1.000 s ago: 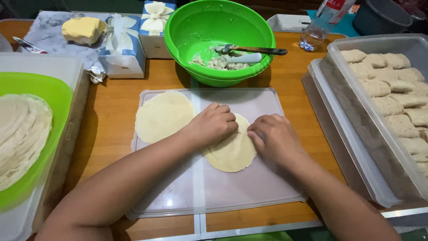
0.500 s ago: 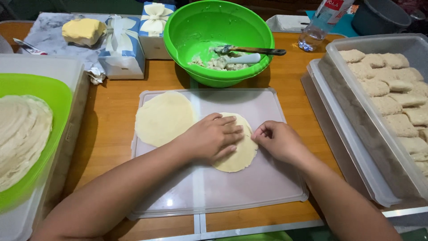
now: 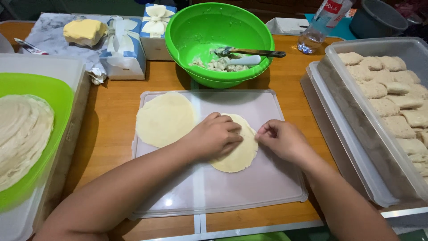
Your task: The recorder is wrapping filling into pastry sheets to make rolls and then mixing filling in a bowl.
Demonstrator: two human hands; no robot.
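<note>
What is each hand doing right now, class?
Left hand: flat, pressing on the round wrapper.
Right hand: fingers pinched at the wrapper's right edge.

Open board in front, crowded edges

The translucent cutting board lies bare near the person; a second round wrapper fills its far left, the green bowl stands just behind, a clear tub of breaded pieces walls the right, and a green-lined tray the left.
</note>
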